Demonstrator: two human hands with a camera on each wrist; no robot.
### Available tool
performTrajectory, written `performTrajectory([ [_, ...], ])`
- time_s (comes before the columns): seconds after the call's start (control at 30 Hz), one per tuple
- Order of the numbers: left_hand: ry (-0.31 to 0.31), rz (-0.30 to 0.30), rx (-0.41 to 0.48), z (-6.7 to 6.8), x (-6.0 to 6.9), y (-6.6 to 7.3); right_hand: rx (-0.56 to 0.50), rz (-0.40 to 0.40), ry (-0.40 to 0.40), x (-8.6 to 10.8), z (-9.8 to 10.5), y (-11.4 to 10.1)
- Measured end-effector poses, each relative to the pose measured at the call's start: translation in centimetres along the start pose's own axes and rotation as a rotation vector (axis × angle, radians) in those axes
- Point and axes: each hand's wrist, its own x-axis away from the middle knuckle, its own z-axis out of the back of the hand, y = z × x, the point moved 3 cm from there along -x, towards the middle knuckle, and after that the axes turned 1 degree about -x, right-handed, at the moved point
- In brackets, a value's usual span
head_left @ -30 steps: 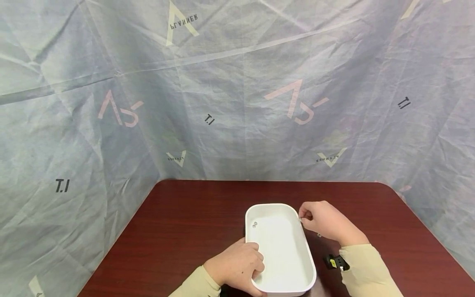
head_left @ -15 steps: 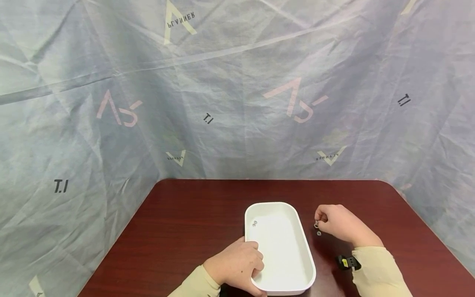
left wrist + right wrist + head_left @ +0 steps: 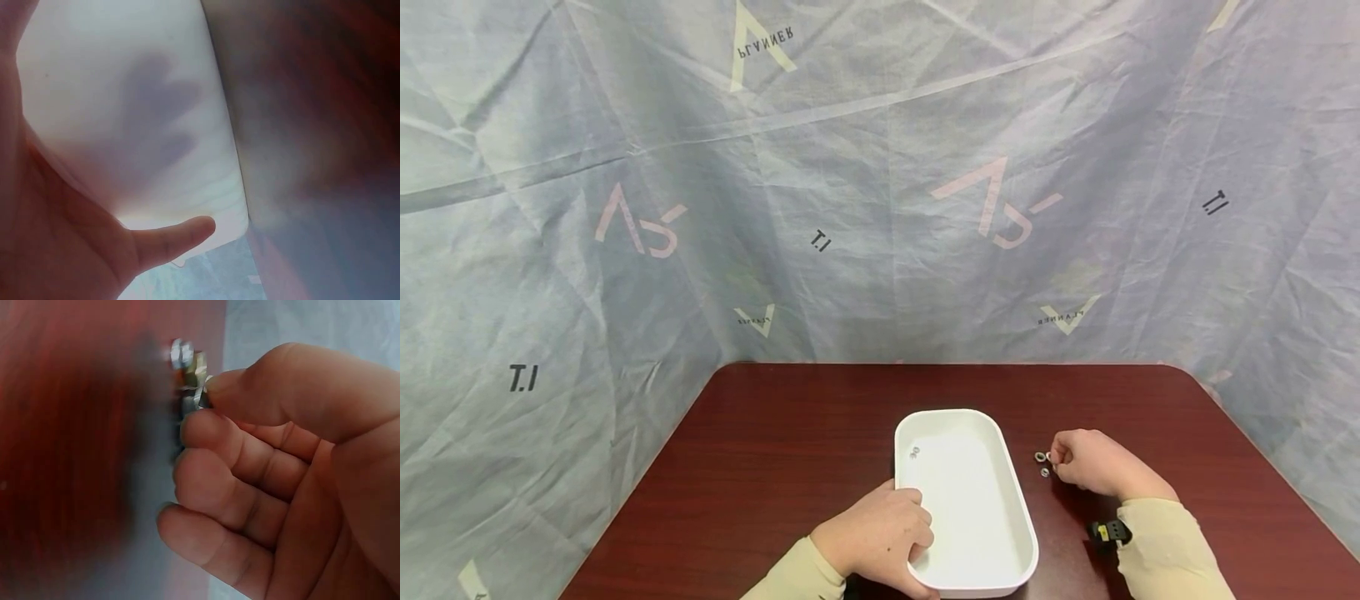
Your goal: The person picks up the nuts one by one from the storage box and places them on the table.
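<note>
A white rectangular tray (image 3: 973, 508) stands on the dark red table. My left hand (image 3: 880, 533) grips its near left wall, fingers over the rim and inside; in the left wrist view the thumb (image 3: 178, 240) lies along the outside, and the fingers show as shadows through the plastic. Right of the tray, my right hand (image 3: 1093, 462) is low over the table. Its thumb and forefinger pinch at a small metal nut (image 3: 1049, 457), partly hidden by the fingertips. Beside it lie another nut-like ring (image 3: 1040, 457) and a smaller nut (image 3: 1045, 472).
Two small metal nuts (image 3: 914, 452) lie inside the tray near its far left corner. A grey printed cloth (image 3: 880, 208) hangs behind and beside the table (image 3: 790, 442). A black strap device (image 3: 1108, 532) sits at the right wrist.
My right hand has moved right from the tray's rim to the small nuts on the table. A ring it held now lies on the table. The left hand keeps its hold on the tray.
</note>
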Motion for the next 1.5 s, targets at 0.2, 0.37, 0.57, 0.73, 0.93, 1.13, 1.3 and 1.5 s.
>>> performTrajectory([
  [0.2,0.011,-0.004,0.002,0.0,0.1,0.0,-0.009,-0.013,-0.016,-0.2,-0.5,0.6],
  [0.37,0.013,-0.002,-0.004,0.0,0.1,0.0,0.016,0.001,-0.011,-0.3,-0.6,0.6],
  [0.57,-0.003,0.001,-0.002,-0.2,0.1,0.1,0.038,0.001,-0.006,-0.3,-0.9,0.7],
  [0.73,-0.016,0.005,-0.004,-0.3,0.1,0.1,0.044,0.013,0.007,-0.2,-0.9,0.7],
  [0.93,-0.015,0.002,-0.007,-0.2,0.1,0.1,0.042,0.024,0.025,-0.3,-0.9,0.7],
  [1.13,0.000,-0.005,-0.007,-0.2,0.1,0.1,0.052,0.040,0.048,-0.3,-0.7,0.5],
  [1.3,-0.002,0.000,-0.010,-0.2,0.1,0.0,0.044,0.046,0.062,-0.3,-0.3,0.2],
  [1.5,-0.018,0.004,-0.019,-0.2,0.0,0.0,0.025,0.034,0.050,-0.3,0.1,-0.2],
])
